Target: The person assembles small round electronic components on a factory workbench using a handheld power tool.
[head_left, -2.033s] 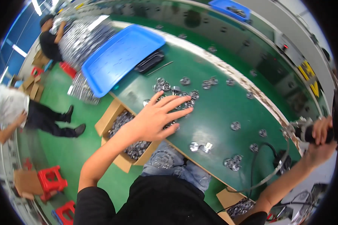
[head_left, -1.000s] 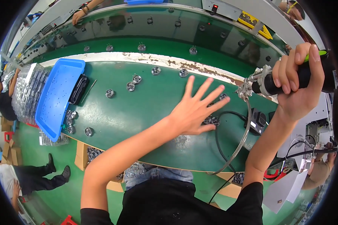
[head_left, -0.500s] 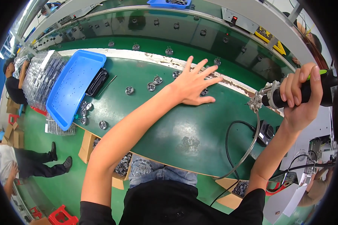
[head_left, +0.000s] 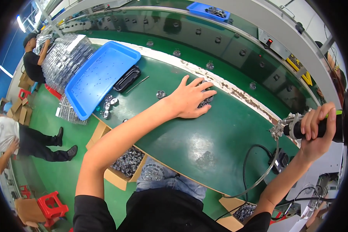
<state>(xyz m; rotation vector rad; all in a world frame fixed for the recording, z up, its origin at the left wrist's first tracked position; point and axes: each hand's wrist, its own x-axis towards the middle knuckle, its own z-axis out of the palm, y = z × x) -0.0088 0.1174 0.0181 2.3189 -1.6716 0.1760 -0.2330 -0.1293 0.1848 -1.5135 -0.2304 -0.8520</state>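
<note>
Green bench (head_left: 205, 143) carried one blue tray (head_left: 100, 75); left hand (head_left: 191, 98) lay flat on round parts (head_left: 204, 103), right hand (head_left: 317, 129) gripped one power tool (head_left: 297, 129).

person's own body, seen from above: black short-sleeved top ending above the elbows, blue denim trousers at the lap; both forearms bare; left hand (head_left: 190, 99) and right hand (head_left: 316, 131) ungloved, without rings, watch or wristband.
</note>
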